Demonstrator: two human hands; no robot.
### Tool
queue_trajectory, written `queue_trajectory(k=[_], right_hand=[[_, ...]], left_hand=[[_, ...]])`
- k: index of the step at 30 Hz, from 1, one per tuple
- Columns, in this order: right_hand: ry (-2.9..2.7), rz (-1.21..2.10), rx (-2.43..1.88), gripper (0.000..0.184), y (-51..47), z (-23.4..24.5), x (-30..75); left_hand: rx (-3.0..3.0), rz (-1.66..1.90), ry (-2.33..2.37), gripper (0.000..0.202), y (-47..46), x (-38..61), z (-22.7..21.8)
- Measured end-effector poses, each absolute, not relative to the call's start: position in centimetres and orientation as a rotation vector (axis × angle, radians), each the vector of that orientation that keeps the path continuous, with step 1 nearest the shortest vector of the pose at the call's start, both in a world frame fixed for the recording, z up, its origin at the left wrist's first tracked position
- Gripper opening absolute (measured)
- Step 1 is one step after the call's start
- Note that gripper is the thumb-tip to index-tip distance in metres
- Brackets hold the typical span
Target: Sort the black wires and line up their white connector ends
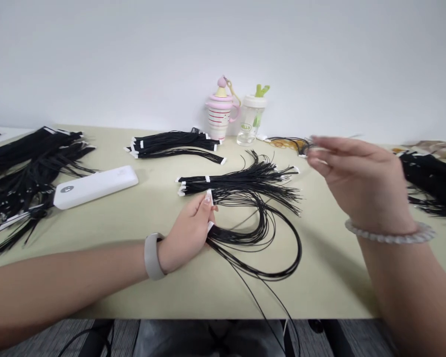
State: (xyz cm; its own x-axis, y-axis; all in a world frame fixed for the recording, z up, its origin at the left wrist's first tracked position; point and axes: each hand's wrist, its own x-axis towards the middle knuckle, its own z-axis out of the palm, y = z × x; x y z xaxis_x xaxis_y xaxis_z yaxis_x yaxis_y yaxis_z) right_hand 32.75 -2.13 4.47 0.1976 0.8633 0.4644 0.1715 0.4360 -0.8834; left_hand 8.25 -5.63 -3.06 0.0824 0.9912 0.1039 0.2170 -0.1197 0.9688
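My left hand [193,218] is closed around the white-connector ends of a black wire bundle [282,265], above the table's near half. The wires bend into a loop to the right, and a few loose strands hang over the front edge. Just beyond lies another group of black wires [241,181] with white connectors at its left end and frayed-looking tips at its right. Raised at the right, my right hand [360,178] is slightly blurred, its fingers and thumb drawn together in a pinch. What lies between those fingertips is too unclear to name.
More black wire bundles lie at the back [174,144], along the left [29,163] and at the far right [434,183]. A white oblong device [96,187] rests on the left. Behind stand a pink striped cup [220,116] and a clear bottle [251,121], near yellow wires [286,143].
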Motion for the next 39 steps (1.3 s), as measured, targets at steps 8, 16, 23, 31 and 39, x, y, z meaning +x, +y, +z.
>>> queue_trajectory(k=[8, 16, 23, 31, 39], right_hand=[[-1.675, 0.774, -1.064, 0.062, -4.0, 3.2, 30.0], [-2.251, 0.305, -1.136, 0.014, -5.0, 0.8, 26.8], [-2.285, 0.297, -1.070, 0.011, -5.3, 0.1, 25.6], [-2.374, 0.252, -1.051, 0.013, -5.2, 0.1, 25.5], [-2.431, -0.043, -1.075, 0.018, -5.8, 0.0, 25.5]], left_hand=[[1.618, 1.086, 1.211, 0.038, -5.8, 8.1, -3.4], [1.674, 1.040, 1.209, 0.037, -6.1, 8.1, -3.0], [1.721, 1.016, 1.176, 0.037, -6.2, 8.1, -3.0], [1.781, 0.974, 1.165, 0.035, -6.3, 8.2, -3.0], [1.794, 0.958, 1.184, 0.034, -6.2, 8.3, -2.9]])
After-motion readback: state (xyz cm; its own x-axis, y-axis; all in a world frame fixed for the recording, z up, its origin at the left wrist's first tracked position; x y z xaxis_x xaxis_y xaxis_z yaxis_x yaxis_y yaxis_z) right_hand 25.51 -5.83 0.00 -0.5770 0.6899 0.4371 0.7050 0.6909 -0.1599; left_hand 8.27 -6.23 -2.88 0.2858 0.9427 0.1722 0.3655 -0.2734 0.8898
